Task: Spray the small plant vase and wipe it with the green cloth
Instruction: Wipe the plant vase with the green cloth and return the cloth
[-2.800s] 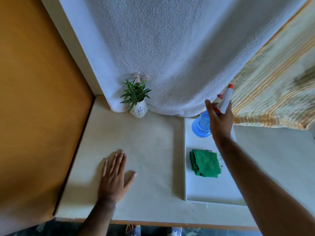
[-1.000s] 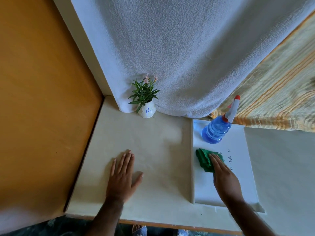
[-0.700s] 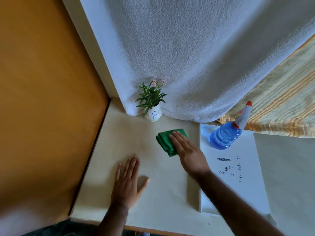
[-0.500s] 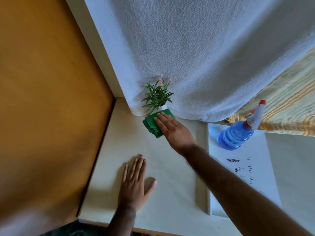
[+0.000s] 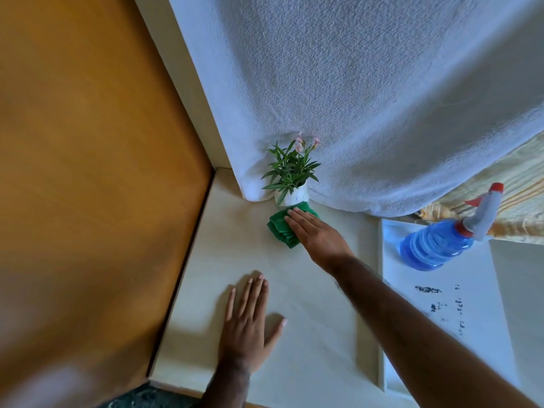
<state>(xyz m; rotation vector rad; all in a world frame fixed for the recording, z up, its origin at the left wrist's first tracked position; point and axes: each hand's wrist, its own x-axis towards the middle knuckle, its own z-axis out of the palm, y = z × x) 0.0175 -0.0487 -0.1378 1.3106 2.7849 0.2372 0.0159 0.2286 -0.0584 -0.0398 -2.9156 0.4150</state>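
Cloth (image 5: 282,228) (green) pressed vs vase (image 5: 294,196) by flat R hand (image 5: 316,235); L hand (image 5: 248,325) splayed on table (image 5: 318,334).

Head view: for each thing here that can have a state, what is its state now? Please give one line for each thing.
Small plant vase: upright, at the white towel's foot.
Green cloth: folded, pressed against the vase's base.
Right hand: flat on the cloth, fingers straight.
Left hand: flat on the table, holding nothing.
Spray bottle: standing on the white board, not held.
White towel: hanging behind the vase.

The green cloth (image 5: 282,228) hides the vase (image 5: 294,195) base (label unseen).
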